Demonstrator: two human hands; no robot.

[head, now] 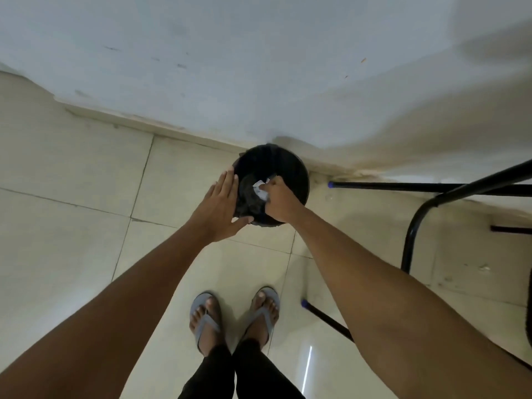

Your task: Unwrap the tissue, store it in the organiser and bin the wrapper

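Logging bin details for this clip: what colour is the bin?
Black bin, dark liner inside; the head view shows it, with the right hand above it.

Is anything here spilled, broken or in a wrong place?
Nothing stands out. The right hand holds the wrapper over the bin, the left hand is open at its rim, and no litter shows on the floor.

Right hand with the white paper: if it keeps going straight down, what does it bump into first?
Probably the dark liner inside the black bin. The right hand, clutching the wrapper, sits over the opening; depth is unclear.
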